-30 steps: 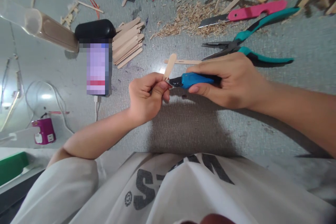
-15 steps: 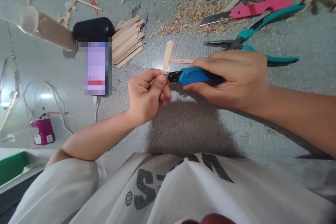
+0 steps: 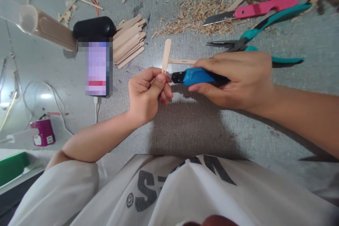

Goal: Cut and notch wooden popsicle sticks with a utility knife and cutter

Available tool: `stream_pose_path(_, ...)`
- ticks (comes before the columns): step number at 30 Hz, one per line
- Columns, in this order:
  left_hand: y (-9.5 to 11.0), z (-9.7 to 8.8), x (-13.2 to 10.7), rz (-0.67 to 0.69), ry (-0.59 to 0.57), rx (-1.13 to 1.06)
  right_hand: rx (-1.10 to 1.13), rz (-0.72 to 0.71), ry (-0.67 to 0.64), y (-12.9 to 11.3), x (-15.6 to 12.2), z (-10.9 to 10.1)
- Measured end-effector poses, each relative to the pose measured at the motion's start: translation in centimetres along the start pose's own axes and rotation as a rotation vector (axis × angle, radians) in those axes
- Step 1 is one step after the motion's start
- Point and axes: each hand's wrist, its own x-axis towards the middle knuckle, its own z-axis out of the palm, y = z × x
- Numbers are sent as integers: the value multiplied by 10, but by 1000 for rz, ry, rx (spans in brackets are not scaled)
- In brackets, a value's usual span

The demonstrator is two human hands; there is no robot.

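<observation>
Between thumb and fingers, my left hand (image 3: 148, 91) pinches the lower end of a wooden craft stick (image 3: 166, 53), which points up and away from me. A small notch or slit shows in the stick just above my thumb. My right hand (image 3: 235, 77) is wrapped round a blue and black utility knife (image 3: 197, 76). The knife's short blade reaches left to the stick's edge near my left thumb; whether it touches the wood I cannot tell. Behind the knife another craft stick (image 3: 181, 61) lies flat on the table, its right end hidden by my right hand.
Teal-handled pliers (image 3: 239, 44) and a pink folding knife (image 3: 265, 7) lie beyond my right hand, near wood shavings (image 3: 190, 17). A stack of craft sticks (image 3: 129, 44), a blurred-out phone (image 3: 96, 69), a black case (image 3: 94, 28) and a tall container (image 3: 50, 28) are on the left.
The stick has shifted slightly left and stands a little more upright in my left hand. My right hand and the knife have moved slightly right, showing more of the blade.
</observation>
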Motion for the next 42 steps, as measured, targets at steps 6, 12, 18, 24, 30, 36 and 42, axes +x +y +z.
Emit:
stream_pose_path(6, -3, -1, 1, 45, -25, 17, 88, 101, -104, -2, -2, -2)
stream_pose_path(12, -4, -2, 0, 48, -21, 61, 96, 127, -161, -1, 2, -3)
stream_pose_path(18, -3, -1, -1, 81, -24, 112, 140, 125, -164, -1, 4, -4)
stream_pose_path(24, 0, 3, -3, 44, -3, 133, 117, 152, -69, -6, 2, 0)
stream_pose_path(30, 2, 2, -2, -17, 22, 73, -97, 63, 18, -6, -1, 6)
stream_pose_path(36, 1, -1, -1, -38, 21, 55, -195, 39, 51, -7, -3, 1)
stream_pose_path(42, -2, -3, 4, -1, 34, 7, -30, 17, 68, -3, 1, -4)
